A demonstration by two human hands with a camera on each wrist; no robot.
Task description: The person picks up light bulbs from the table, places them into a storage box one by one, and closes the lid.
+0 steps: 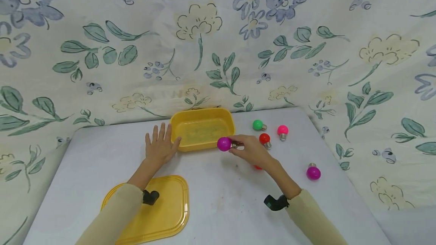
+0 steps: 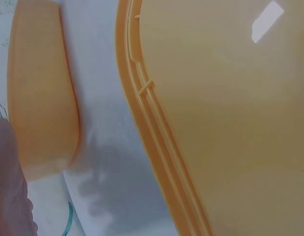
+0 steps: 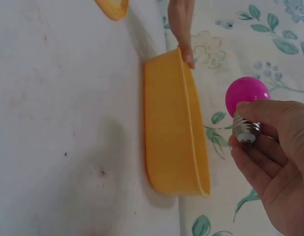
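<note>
My right hand (image 1: 253, 149) pinches a purple light bulb (image 1: 223, 144) by its metal screw base, just over the near right corner of a yellow container (image 1: 195, 147). In the right wrist view the thumb and fingers close on the bulb (image 3: 246, 93), which is lifted above the table. My left hand (image 1: 159, 146) has its fingers spread at the container's left end, the thumb at the rim. The container seems to hold nothing. From the left wrist, only part of that hand (image 2: 9, 187) shows beside the container (image 2: 41, 88).
A yellow tray (image 1: 163, 207) lies under the left forearm. Right of the container lie a green bulb (image 1: 257, 124), a pink bulb (image 1: 282, 130), a red bulb (image 1: 264, 138) and a purple bulb (image 1: 313, 173). Another red one (image 1: 257, 167) is mostly hidden behind the right hand. Flowered cloth (image 1: 190, 56) hangs behind.
</note>
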